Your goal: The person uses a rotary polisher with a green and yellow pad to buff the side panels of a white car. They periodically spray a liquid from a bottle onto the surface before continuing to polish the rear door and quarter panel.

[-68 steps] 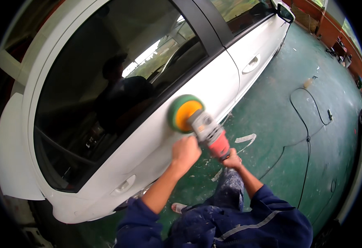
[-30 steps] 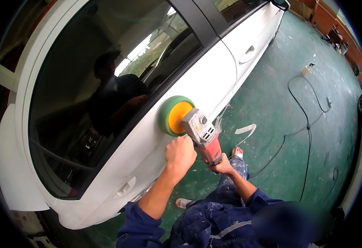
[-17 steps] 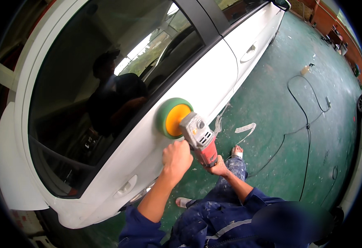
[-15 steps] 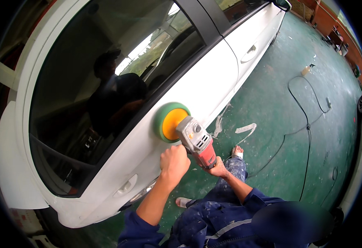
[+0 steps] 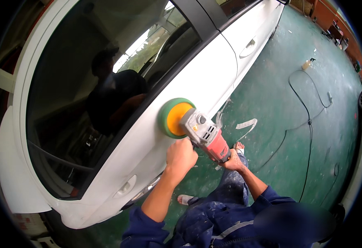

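A red and grey polisher (image 5: 208, 134) lies slantwise between my two hands. Its round green foam pad with an orange backing (image 5: 176, 118) is against the white car door (image 5: 201, 80), just below the dark window (image 5: 73, 107). My left hand (image 5: 182, 155) is closed in a fist by the polisher's head, around a side handle mostly hidden by the fingers. Farther back, my right hand (image 5: 234, 161) wraps the rear end of the red body. Whether the pad is spinning cannot be told.
On the green floor (image 5: 267, 99) a black cable (image 5: 306, 157) runs in loops to my right. A spray bottle (image 5: 307, 64) stands farther off, and torn masking strips (image 5: 247, 124) lie by my foot. Door handles (image 5: 126, 186) stick out from the car's side.
The polisher and both hands have shifted a little to the right. The pad has slid slightly up and right along the door, still held in the same grip.
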Demonstrator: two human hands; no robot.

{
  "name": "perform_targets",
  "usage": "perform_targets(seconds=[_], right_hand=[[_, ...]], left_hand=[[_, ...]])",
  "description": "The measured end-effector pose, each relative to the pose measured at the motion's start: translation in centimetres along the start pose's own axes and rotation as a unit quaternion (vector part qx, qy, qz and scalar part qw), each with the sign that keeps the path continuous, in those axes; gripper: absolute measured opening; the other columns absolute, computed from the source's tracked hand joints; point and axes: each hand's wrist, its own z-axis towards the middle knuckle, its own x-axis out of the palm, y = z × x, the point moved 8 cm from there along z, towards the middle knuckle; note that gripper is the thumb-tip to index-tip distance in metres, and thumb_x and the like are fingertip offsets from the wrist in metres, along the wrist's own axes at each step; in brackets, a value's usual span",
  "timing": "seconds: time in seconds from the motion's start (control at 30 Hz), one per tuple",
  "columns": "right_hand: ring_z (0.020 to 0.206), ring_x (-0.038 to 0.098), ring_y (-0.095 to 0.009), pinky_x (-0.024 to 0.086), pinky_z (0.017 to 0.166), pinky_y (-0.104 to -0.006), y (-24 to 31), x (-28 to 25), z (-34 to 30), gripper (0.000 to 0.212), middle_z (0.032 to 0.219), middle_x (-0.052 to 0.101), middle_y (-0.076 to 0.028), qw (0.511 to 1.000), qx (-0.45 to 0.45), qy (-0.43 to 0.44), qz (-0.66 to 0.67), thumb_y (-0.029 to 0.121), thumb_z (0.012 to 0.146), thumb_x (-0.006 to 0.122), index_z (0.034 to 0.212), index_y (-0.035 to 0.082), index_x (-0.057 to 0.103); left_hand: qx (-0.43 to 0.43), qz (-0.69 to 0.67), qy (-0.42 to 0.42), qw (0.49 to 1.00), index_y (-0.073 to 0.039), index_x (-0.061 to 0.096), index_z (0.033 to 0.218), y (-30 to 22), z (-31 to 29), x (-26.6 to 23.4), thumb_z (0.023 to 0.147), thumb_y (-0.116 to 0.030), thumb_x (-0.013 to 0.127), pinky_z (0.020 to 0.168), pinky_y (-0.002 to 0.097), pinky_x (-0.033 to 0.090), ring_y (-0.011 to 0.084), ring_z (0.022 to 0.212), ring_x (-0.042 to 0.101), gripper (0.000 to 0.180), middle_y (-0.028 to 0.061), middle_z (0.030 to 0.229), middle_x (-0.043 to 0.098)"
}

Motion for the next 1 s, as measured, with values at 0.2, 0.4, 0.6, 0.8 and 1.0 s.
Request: perform_targets(seconds=[0.2,0.4,0.6,0.8,1.0], right_hand=[[0.073,0.063,-0.009,0.054,0.070,-0.0338,-0.2,0.1,-0.8,0.028,0.077,0.072,-0.009,1.000,-0.009,0.005,0.005,0.016,0.071,0.082,0.089,-0.001,0.071],[0.068,0.063,-0.011,0.053,0.069,-0.0341,4.2,-4.3,-0.6,0.026,0.072,0.070,-0.010,0.994,0.004,-0.046,-0.096,0.016,0.070,0.081,0.086,-0.002,0.071],[0.061,0.059,-0.017,0.050,0.065,-0.0347,3.3,-5.6,-0.1,0.025,0.066,0.065,-0.011,0.996,-0.008,-0.035,-0.082,0.016,0.068,0.081,0.079,-0.003,0.068],[0.059,0.057,-0.018,0.049,0.063,-0.0355,3.3,-5.8,0.5,0.024,0.065,0.065,-0.013,0.994,-0.015,-0.046,-0.102,0.014,0.069,0.081,0.081,-0.004,0.069],[0.060,0.057,-0.016,0.049,0.063,-0.0343,3.1,-5.2,1.1,0.023,0.064,0.064,-0.014,0.998,0.036,-0.012,-0.046,0.012,0.069,0.080,0.080,-0.005,0.068]], left_hand=[[-0.013,0.007,0.004,1.000,0.007,0.068,0.079,0.6,-1.4,-0.1,0.076,-0.006,0.064,0.077,0.0550,0.053,0.0485,0.083,0.067,0.014,0.0299,0.083,0.069],[0.025,-0.004,0.022,0.999,0.005,0.068,0.082,-1.5,1.9,-0.1,0.078,-0.007,0.062,0.077,0.0550,0.054,0.0480,0.083,0.068,0.014,0.0290,0.085,0.069],[0.005,-0.018,0.031,0.999,0.008,0.066,0.076,-0.5,2.0,1.0,0.077,-0.011,0.067,0.075,0.0544,0.053,0.0492,0.081,0.066,0.019,0.0308,0.077,0.066],[0.008,-0.029,0.037,0.999,0.009,0.066,0.077,-0.8,3.3,1.5,0.078,-0.009,0.066,0.073,0.0545,0.052,0.0495,0.081,0.065,0.019,0.0311,0.077,0.065],[-0.024,-0.016,0.029,0.999,0.008,0.067,0.079,0.8,2.8,1.4,0.079,-0.010,0.067,0.073,0.0543,0.052,0.0506,0.082,0.064,0.018,0.0316,0.079,0.065]])
